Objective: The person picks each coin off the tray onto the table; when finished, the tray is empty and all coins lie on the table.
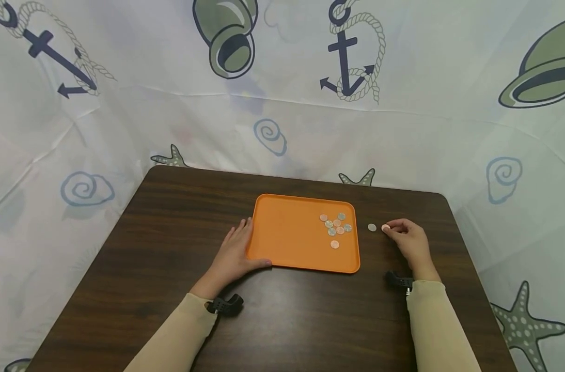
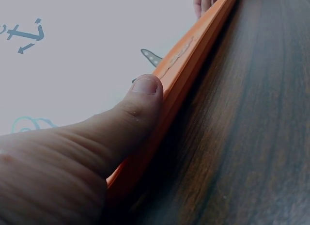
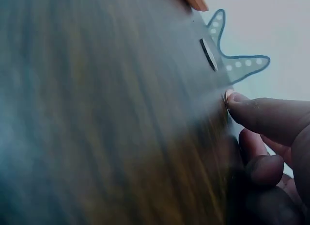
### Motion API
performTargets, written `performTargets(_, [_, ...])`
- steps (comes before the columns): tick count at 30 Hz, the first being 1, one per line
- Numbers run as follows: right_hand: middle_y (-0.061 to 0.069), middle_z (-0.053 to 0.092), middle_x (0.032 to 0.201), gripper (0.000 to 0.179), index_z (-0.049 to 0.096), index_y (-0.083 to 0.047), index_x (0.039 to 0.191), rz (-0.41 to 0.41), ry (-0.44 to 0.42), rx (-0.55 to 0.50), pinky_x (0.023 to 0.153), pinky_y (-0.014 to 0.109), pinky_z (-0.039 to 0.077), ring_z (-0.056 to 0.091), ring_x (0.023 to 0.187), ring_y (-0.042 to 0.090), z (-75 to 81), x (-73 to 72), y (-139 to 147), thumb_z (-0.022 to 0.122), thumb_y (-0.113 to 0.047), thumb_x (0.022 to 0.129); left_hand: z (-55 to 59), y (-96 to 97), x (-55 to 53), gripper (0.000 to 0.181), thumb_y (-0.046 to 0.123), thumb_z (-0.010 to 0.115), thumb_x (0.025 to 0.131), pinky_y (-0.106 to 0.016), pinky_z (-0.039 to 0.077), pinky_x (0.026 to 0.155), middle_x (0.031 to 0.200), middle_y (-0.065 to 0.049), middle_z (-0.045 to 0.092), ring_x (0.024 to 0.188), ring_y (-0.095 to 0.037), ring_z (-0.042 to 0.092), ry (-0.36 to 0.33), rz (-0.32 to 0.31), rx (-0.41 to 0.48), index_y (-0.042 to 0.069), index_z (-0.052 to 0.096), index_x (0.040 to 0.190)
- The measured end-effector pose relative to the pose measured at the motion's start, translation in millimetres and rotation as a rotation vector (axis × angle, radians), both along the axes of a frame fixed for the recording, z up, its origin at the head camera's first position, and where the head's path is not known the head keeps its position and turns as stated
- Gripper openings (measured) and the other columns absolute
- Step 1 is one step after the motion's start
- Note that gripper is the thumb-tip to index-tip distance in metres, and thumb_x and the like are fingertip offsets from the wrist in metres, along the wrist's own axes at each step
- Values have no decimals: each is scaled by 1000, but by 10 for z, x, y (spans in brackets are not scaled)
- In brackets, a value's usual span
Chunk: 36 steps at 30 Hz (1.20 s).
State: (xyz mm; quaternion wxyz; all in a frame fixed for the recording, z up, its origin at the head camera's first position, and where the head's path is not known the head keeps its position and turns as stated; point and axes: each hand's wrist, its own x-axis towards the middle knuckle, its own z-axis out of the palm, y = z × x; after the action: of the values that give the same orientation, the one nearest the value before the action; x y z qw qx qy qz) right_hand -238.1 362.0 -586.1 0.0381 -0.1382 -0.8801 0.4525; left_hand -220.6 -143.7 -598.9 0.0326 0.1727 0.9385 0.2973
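Observation:
An orange tray (image 1: 292, 243) lies on the dark table, with several silver and copper coins (image 1: 335, 244) spread over its right part. My left hand (image 1: 238, 253) rests at the tray's left front corner, its fingers straight along the left side. The left thumb (image 2: 131, 108) lies against the front rim. To the right of the tray, my right hand (image 1: 410, 243) pinches a copper-coloured coin (image 1: 386, 227) between thumb and fingers, low over the table. A silver coin (image 1: 372, 227) lies on the wood between that hand and the tray.
The dark wood-grain table (image 1: 310, 320) has its far edge close to a white cloth (image 1: 403, 139) printed with anchors, shells and starfish. A black wrist strap (image 1: 226, 306) sits on the left wrist, and another strap (image 1: 398, 280) on the right.

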Motion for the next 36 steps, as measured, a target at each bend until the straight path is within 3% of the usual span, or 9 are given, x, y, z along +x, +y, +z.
performTargets(9, [3,62,102,55,76,-12,132,66,-46,-20,62,27,48,53,75,14,-3,-42,94,83,-52,95,-49,13,-29,139,78,83,80,-55,4,140,184,-13,16,173,-29,10,-12,6,18,6,13,176])
performTargets(13, [-1,62,99,49,79,-11,128,105,-64,-55,59,27,50,52,69,11,36,-37,113,84,-48,96,-27,11,-36,139,75,85,80,-56,5,140,183,-14,16,173,-30,10,-6,7,3,6,12,176])
performTargets(17, [-2,64,99,44,80,-9,125,126,-63,-39,61,26,52,55,73,12,59,-28,110,82,-44,99,9,21,-37,138,72,86,81,-57,6,140,183,-15,16,172,-31,12,-4,3,2,5,12,175])
performTargets(22, [1,67,105,49,79,-10,129,158,-70,-20,66,26,56,59,81,14,80,-54,108,80,-48,99,15,17,-26,138,72,86,81,-57,7,140,183,-16,17,172,-32,13,-6,13,2,3,13,175])
performTargets(31, [4,64,108,56,72,-12,137,193,-176,-99,68,28,52,61,90,20,198,39,63,77,-54,100,20,-2,-3,137,71,87,81,-56,6,140,183,-14,17,172,-31,12,-15,12,0,4,13,175])
performTargets(36, [12,69,116,42,71,-9,136,320,-110,-11,80,25,58,66,99,23,381,159,-110,73,-39,106,38,-4,7,137,72,86,81,-56,6,140,183,-14,17,172,-31,12,-24,11,-1,4,14,175])
